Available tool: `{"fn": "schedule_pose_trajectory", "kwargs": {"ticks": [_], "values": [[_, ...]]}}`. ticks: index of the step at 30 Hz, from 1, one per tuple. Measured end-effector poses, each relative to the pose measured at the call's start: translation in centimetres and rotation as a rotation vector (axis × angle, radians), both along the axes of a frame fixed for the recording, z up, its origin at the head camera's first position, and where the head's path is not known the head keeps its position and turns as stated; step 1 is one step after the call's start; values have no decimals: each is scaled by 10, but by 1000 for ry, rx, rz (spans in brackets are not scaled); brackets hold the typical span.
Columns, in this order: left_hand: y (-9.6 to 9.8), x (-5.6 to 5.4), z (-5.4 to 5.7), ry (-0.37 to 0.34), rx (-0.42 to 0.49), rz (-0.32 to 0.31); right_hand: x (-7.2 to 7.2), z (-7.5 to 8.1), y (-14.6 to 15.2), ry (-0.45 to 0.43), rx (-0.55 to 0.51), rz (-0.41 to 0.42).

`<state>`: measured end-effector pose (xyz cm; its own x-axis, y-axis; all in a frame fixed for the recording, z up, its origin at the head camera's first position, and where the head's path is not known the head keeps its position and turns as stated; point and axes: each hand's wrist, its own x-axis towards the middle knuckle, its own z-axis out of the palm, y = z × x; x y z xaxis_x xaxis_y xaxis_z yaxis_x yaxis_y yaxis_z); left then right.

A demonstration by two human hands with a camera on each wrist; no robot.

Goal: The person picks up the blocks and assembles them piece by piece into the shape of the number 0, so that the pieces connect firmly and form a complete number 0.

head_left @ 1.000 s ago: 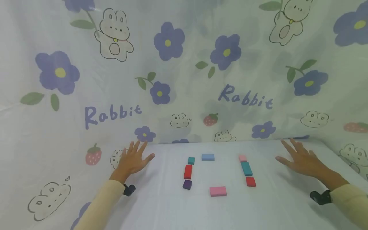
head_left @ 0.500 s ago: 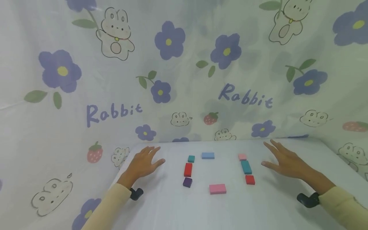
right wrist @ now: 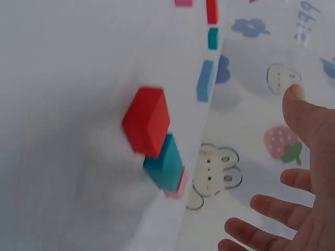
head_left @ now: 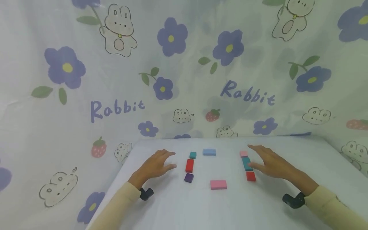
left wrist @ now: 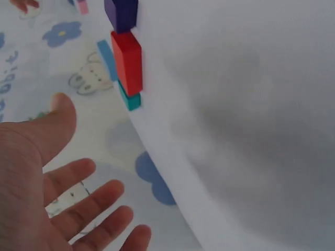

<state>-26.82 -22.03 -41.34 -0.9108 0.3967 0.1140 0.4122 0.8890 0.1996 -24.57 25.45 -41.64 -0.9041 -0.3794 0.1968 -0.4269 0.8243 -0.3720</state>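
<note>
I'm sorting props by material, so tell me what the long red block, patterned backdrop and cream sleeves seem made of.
Long red block: likely painted wood or plastic, smooth and matte; even colour, crisp edges, no grain showing. Patterned backdrop: thin cloth or plastic sheeting with a faint sheen; soft creases show. Cream sleeves: probably fabric, matte, with no visible gloss.

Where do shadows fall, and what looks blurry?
Left wrist view: a soft shadow on the tabletop; right wrist view: similar shadow, nearest red block slightly blurred; head view: faint shadows near the left hand and right hand, large pink block fairly crisp.
</note>
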Motion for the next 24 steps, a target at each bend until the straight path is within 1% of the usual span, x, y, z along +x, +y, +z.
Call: {"fn": "schedule_pose_trajectory", "kwargs": {"ticks": [3,8,11,15,17,20,22,24], "values": [[8,3,-3,-59,36,-34,0,-3,-10,-39,-43,25],[21,7,-12,-105,61,-102,1,-6,-31,-98,-121,54],[27,8,-14,-131,88,-141,0,-5,-43,-110,-150,97],[34,8,-17,-171,137,-196,1,-8,-55,-123,-154,165],[36,8,-21,-199,154,-202,3,-12,-58,-136,-158,206],[39,10,-26,-238,182,-190,6,-21,-62,-151,-163,281],[40,11,-29,-248,195,-184,7,-26,-66,-160,-169,327],[40,13,-31,-251,210,-182,9,-31,-71,-168,-169,352]]}}
